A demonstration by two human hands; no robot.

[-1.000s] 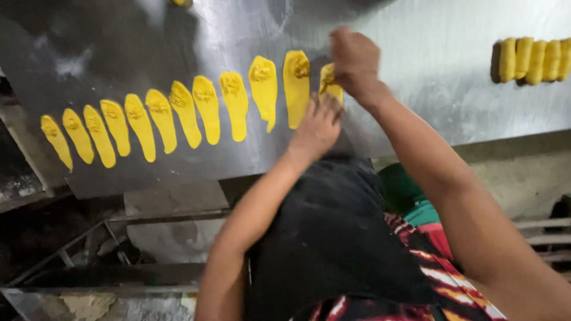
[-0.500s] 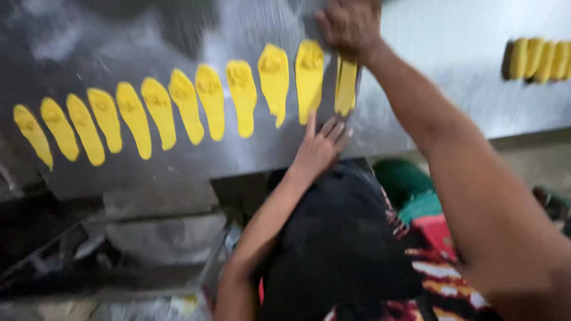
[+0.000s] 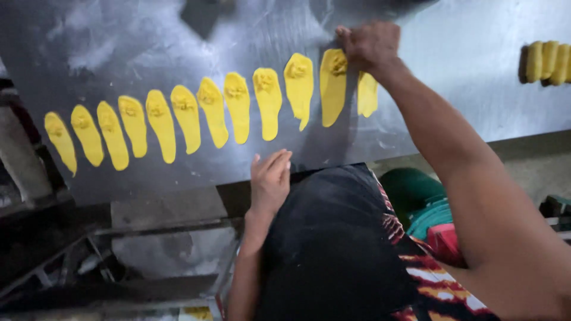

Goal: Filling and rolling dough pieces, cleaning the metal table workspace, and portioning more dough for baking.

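Twelve yellow dough strips [image 3: 267, 102] in a row; right hand [image 3: 369, 44] presses the last.

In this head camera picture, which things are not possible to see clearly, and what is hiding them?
- Head view: the top of the last yellow dough strip is hidden under the right hand.
- Head view: the stack of yellow pieces is cut off by the right edge; its count is unclear.
- Head view: the left hand rests at the metal table edge, its palm hidden.
- Head view: the dark area under the table is blurred.
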